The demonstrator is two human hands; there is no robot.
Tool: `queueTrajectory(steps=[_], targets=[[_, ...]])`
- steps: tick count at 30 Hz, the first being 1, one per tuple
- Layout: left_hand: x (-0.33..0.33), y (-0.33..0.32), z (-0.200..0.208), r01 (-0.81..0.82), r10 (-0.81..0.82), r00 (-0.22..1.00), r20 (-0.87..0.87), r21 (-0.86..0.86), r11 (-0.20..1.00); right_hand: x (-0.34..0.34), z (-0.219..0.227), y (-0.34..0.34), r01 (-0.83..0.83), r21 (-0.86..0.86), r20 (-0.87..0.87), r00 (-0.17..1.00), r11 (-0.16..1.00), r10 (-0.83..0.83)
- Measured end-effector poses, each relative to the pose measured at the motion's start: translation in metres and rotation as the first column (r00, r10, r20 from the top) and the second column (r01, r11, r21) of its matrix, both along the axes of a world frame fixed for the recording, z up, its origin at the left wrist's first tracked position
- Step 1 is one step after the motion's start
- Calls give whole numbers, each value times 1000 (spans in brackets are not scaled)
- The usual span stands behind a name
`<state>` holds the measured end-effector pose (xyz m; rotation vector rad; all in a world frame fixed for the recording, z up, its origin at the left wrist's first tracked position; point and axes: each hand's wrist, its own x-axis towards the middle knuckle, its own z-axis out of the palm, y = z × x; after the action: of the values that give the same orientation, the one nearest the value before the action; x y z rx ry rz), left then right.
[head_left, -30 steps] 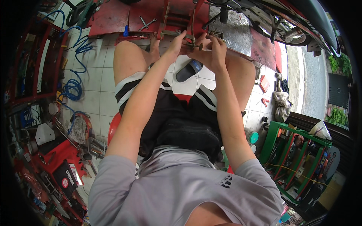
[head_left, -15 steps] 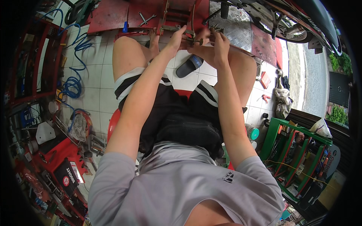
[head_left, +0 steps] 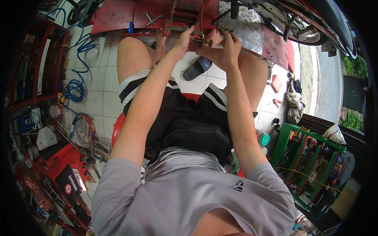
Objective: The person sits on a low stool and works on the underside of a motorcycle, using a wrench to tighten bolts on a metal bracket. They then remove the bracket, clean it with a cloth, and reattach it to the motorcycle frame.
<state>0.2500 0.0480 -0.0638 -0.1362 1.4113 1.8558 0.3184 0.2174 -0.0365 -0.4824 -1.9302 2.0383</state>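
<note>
My left hand (head_left: 183, 42) is closed around a dark, slender metal part (head_left: 204, 42), thumb pointing up, just in front of a red metal frame (head_left: 186, 19). The part's far side is hidden by my fingers. To its right, my right hand (head_left: 232, 44) is bent with thumb and fingertips drawn together. A small yellowish metal piece shows by those fingertips, too small to name. Between the two hands my bare foot (head_left: 214, 36) shows. Both forearms reach forward over my knees.
Two wrenches (head_left: 152, 20) and a blue-handled screwdriver (head_left: 130, 27) lie on the red platform (head_left: 114, 17). A motorcycle (head_left: 303, 29) stands at the far right. Below lies a dark slipper (head_left: 197, 69). A coiled blue hose (head_left: 74, 90) is on the left; a green tool rack (head_left: 289, 147) stands right.
My right hand has shifted slightly and its fingers have moved near the tips. A blur between the hands is now sharp. My left hand stays nearly in place on the metal part.
</note>
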Motion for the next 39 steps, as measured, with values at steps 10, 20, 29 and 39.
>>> queueTrajectory(steps=[10, 20, 29, 39], targets=[[0, 0, 0, -4, 5, 1000, -11, 4, 1000, -1, 7, 3, 238, 130, 49, 968, 962, -246], [0, 0, -7, 14, -14, 1000, -18, 9, 1000, 2, 5, 4, 106, 51, 121, 986, 993, -112], [-3, -5, -16, 92, -191, 921, -340, -287, 954, -10, -31, 0, -53, -444, 352, 908, 894, 229], [-1, -5, -9, -70, -229, 721, -654, -397, 915, -20, -39, -4, 76, -689, 301, 935, 721, 188]])
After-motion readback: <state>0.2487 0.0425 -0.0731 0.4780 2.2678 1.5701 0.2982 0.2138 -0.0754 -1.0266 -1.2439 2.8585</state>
